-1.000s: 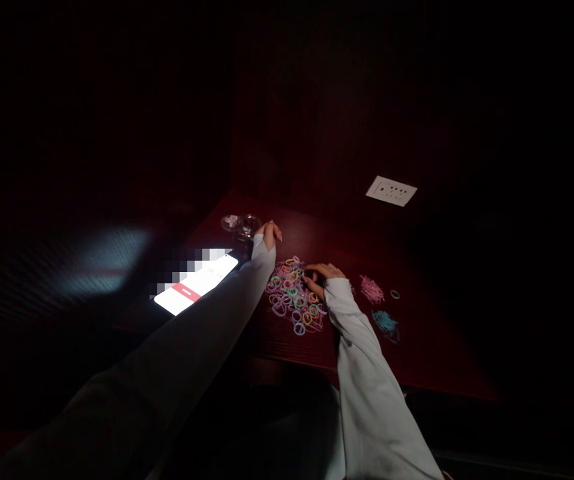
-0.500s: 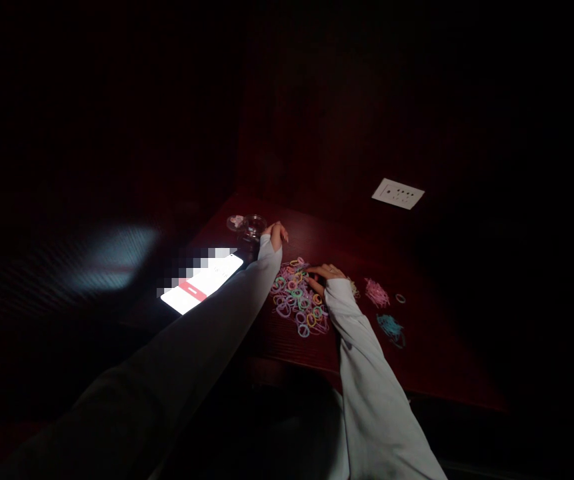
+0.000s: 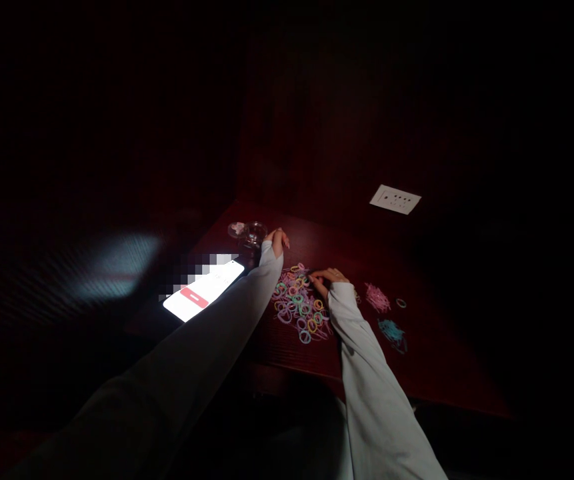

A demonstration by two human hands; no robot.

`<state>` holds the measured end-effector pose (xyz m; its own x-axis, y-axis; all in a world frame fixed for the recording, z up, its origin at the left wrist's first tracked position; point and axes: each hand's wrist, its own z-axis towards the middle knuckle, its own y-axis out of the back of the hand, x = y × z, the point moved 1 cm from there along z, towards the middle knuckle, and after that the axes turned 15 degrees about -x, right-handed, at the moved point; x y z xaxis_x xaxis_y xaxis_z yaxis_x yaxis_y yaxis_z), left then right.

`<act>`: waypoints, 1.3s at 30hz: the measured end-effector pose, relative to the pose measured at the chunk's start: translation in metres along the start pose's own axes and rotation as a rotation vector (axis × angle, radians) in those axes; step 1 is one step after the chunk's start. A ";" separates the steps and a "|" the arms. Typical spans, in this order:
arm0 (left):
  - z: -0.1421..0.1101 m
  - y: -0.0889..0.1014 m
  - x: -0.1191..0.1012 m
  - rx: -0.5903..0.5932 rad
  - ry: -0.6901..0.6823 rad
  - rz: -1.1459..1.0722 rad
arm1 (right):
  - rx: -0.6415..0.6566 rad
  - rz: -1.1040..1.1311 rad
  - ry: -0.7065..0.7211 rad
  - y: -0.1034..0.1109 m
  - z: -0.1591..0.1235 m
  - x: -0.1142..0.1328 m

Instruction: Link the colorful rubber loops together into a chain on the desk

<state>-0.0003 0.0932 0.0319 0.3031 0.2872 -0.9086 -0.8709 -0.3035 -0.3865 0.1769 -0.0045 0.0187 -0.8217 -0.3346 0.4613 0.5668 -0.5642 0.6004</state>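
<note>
My right hand (image 3: 330,277) is at the far right edge of a pile of small coloured hair ties (image 3: 297,307), purple, green, yellow and pink. Its thumb and forefinger are pinched nearly together over the pile; what lies between them is too small and dark to make out. My left hand (image 3: 277,240) is beyond the pile, beside a clear glass jar (image 3: 255,233). It is bent at the wrist with its fingers curled closed, and whatever they may hold is hidden.
A lit phone (image 3: 204,293) lies left of my left forearm. Beside the jar is a round lid (image 3: 237,229) with something pale pink on it. Right of my right hand are a pink bunch (image 3: 377,297), a blue bunch (image 3: 391,331) and one ring (image 3: 401,303). A socket plate (image 3: 395,199) is on the wall.
My right thumb and forefinger have drawn closer together at the pile. My left hand keeps its place by the jar. The whole view has shifted slightly.
</note>
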 end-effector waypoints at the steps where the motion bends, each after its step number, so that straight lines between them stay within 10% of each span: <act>1: 0.000 0.000 0.001 -0.007 -0.017 -0.002 | -0.014 0.009 -0.021 0.002 0.000 0.001; 10: -0.006 -0.002 -0.005 0.101 -0.125 -0.014 | -0.208 0.200 -0.272 0.002 -0.002 0.000; 17: -0.012 -0.009 -0.011 0.357 -0.107 0.148 | -0.006 0.258 -0.232 0.000 -0.001 0.005; 31: -0.006 -0.011 -0.007 0.331 -0.046 0.088 | -0.034 0.064 0.040 0.010 -0.003 0.004; 39: 0.001 -0.011 0.002 0.297 -0.074 0.125 | -0.271 0.088 0.012 0.014 -0.001 0.002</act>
<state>0.0092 0.0975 0.0345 0.1678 0.3328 -0.9280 -0.9775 -0.0656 -0.2003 0.1832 -0.0137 0.0275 -0.7716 -0.3996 0.4950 0.6009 -0.7132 0.3609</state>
